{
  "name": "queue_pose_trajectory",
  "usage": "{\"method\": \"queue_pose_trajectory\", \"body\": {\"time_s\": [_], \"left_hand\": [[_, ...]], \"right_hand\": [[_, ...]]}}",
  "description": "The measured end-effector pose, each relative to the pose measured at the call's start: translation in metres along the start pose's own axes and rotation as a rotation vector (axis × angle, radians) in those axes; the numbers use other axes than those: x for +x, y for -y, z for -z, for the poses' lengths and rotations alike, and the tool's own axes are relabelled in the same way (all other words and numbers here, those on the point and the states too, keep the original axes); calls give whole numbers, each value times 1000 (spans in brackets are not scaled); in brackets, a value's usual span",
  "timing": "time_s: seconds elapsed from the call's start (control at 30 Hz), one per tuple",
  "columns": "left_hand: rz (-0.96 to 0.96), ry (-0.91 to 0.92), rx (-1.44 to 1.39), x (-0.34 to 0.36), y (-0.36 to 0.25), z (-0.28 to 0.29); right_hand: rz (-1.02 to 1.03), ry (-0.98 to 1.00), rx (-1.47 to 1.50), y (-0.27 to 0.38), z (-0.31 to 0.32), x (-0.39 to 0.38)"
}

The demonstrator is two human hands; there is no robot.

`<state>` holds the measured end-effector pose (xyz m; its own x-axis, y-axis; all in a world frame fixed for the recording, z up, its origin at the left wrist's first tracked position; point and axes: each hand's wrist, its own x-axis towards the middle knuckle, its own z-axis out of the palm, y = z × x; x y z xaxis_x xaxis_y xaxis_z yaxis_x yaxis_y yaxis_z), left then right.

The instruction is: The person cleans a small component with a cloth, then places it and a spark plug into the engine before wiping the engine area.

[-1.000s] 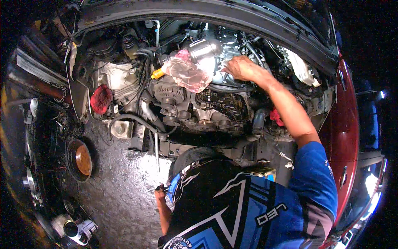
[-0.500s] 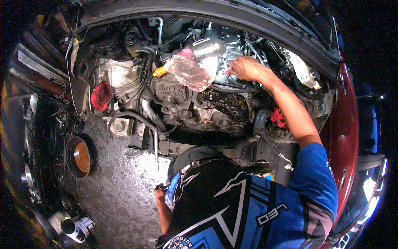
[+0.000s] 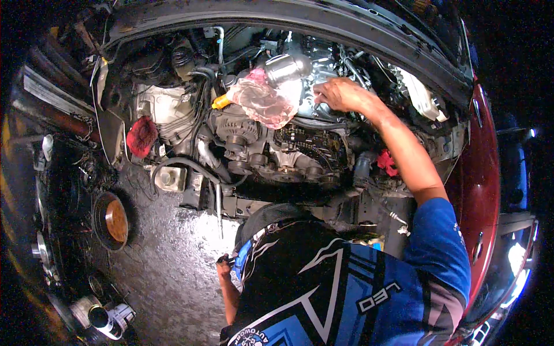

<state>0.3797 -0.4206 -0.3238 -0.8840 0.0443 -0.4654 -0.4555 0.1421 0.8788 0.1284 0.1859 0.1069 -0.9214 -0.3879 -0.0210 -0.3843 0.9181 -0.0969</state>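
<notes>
Rusty brown, a round metal pan [image 3: 113, 220] lies on the wet dark floor [image 3: 167, 271] at the far left, and some cans [image 3: 101, 316] stand below it near the picture edge. A red rag [image 3: 141, 136] sits at the left side of the open engine bay [image 3: 277, 144]. Lower, close to the person's body, the left hand [image 3: 224, 264] is beside the blue and black shirt [image 3: 346, 288]; the fingers look curled around something small and dark, but I cannot tell what it is or how tight the hold is. In the middle of the engine, a crumpled clear plastic bag [image 3: 262, 104] lies over the top parts, with a small orange cap [image 3: 220, 102] just at its left end. A shiny metal cylinder [image 3: 287, 67] is just above the bag. To the right, the right hand [image 3: 340, 95] reaches far into the engine, fingers bent down and touching the bright metal engine cover [image 3: 314, 86]; whether it grips anything, I cannot tell. A dark red car body [image 3: 479, 179] closes the right side.
</notes>
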Motion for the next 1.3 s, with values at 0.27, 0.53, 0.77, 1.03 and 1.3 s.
{"method": "queue_pose_trajectory", "body": {"time_s": [0.27, 0.53, 0.77, 1.03, 1.3], "left_hand": [[97, 191, -173, 15, -3, 13], [345, 71, -132, 17, -6, 3], [190, 112, 82, 12, -35, 1], [27, 154, -12, 6, -25, 5], [214, 93, -236, 7, 3, 4]], "right_hand": [[-230, 153, -167, 5, 2, -1], [-130, 88, -178, -6, -15, -2], [-30, -25, -129, -9, -14, -6], [-168, 61, -155, -2, -12, -2], [-180, 124, -224, -1, -10, 0]]}}
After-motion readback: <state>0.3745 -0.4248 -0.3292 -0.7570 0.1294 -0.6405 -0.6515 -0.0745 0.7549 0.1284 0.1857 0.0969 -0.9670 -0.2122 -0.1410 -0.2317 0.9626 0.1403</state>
